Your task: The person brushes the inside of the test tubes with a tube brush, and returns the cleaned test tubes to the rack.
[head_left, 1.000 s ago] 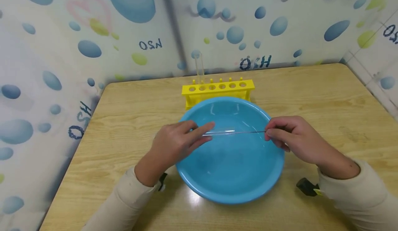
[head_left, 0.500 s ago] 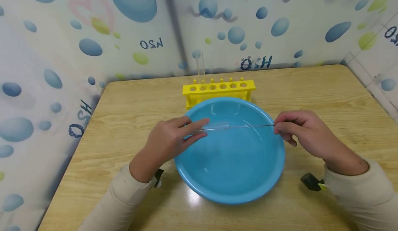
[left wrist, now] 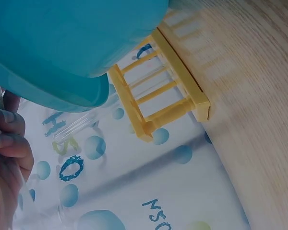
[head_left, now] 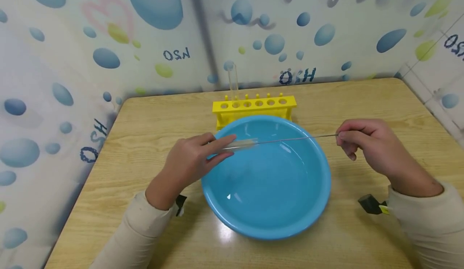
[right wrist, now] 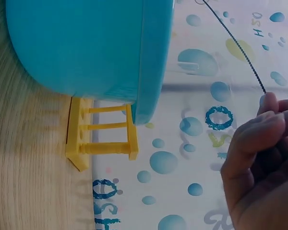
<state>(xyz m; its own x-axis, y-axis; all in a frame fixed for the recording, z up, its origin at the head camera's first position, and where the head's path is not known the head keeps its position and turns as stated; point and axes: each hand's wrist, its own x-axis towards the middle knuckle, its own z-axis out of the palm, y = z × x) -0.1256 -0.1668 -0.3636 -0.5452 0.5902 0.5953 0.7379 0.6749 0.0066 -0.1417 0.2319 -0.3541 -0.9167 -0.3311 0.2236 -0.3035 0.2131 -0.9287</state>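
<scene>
Nearest, the pale sleeves (head_left: 139, 226) reach in from the bottom corners, a small black device (head_left: 370, 204) jutting out beside the right cuff. The left hand (head_left: 192, 160) holds a clear glass tube (head_left: 239, 145) between its fingers, the tube lying almost level with its mouth toward the right. The right hand (head_left: 371, 148) pinches the end of a thin twisted wire (head_left: 293, 139) between thumb and forefinger — the other fingers bend in loosely beneath. The wire runs in a straight, slightly slanted line over to the tube's mouth; what lies inside the glass is too blurred to make out. Tube and wire are both above a round blue basin (head_left: 266, 204), the tube over its left part, the wire crossing its right rim. The basin stands on a wood-grain table (head_left: 152, 140). Just behind it is a yellow rack (head_left: 253, 106) with a row of round holes and pegs, and a second clear tube (head_left: 233, 77) stands upright toward its left end — whether in a hole or over a peg, I cannot tell. Farthest back, the pale wall (head_left: 145, 75) carries blue and green drops and lettering.
</scene>
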